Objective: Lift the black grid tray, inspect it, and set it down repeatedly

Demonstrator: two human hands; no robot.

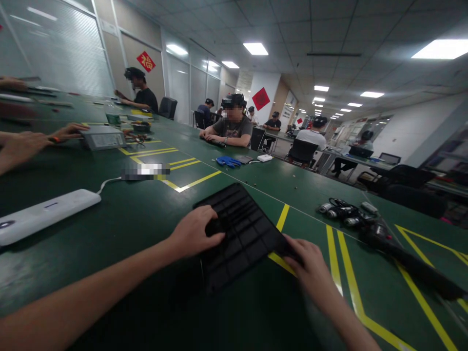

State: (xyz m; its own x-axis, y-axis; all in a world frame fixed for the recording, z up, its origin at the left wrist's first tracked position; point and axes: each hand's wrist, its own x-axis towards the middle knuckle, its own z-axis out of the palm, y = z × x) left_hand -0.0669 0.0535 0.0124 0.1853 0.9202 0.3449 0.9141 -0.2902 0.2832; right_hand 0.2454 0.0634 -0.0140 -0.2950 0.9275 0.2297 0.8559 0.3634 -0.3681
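A black rectangular tray (245, 229) with a grid of ribs is tilted just above the green table in front of me. My left hand (195, 230) is closed at its left side, thumb and fingers curled around a dark part of it; where the tray ends there is hard to make out. At the right corner, my right hand (305, 261) grips the edge, thumb above and the other fingers mostly behind. The tray's underside is hidden from view.
A white power strip (51, 214) lies on the left, near another person's hands at a grey metal box (104, 137). Blue gloves (228, 161) lie farther back. Black cables with silver connectors (347, 214) are on the right. Yellow tape (356, 292) marks the table (127, 287).
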